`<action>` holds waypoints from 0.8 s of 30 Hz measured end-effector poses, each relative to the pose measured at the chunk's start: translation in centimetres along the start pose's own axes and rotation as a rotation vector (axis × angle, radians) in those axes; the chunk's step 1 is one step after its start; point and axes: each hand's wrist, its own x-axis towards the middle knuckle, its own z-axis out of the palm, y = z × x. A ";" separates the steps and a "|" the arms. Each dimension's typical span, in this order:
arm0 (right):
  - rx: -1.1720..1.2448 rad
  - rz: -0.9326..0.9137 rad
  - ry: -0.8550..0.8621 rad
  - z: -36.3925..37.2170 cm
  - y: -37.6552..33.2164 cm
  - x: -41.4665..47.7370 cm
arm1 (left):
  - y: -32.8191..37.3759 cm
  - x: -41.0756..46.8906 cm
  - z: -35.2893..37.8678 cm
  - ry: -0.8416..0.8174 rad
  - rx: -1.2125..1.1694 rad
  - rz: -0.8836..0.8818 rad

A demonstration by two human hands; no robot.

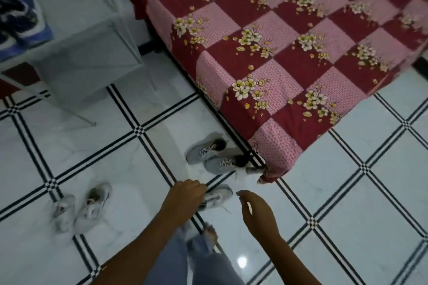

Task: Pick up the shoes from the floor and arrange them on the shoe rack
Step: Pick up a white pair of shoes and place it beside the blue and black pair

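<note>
A grey pair of sneakers point(209, 156) lies on the tiled floor by the bed corner. A single white sneaker with dark stripes point(218, 196) lies just in front of it, partly hidden behind my left hand point(185, 199). That hand hangs above the sneaker with its fingers curled in, and nothing shows in it. My right hand point(253, 209) is to the sneaker's right, loosely open and holding nothing. A white and pink pair point(80, 210) lies on the floor at the left. The white-framed shoe rack point(92, 37) stands at the top left, with blue and black shoes point(19, 18) on its grey shelf.
A bed with a red and pink checked floral cover point(289, 53) fills the upper right, its corner next to the grey sneakers. My jeans-clad legs and a bare foot point(210, 233) are at the bottom centre. White floor tiles with black lines point(347, 180) spread around.
</note>
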 end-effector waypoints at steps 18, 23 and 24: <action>0.088 0.415 -0.341 33.2 19.4 5.1 | -11.2 2.6 36.1 -0.511 0.250 -0.210; 0.219 0.475 -0.343 47.8 20.6 7.7 | -17.1 -1.6 46.8 -0.634 0.274 -0.280; 0.226 0.501 -0.336 49.7 20.4 8.2 | -17.9 -2.3 47.9 -0.610 0.246 -0.303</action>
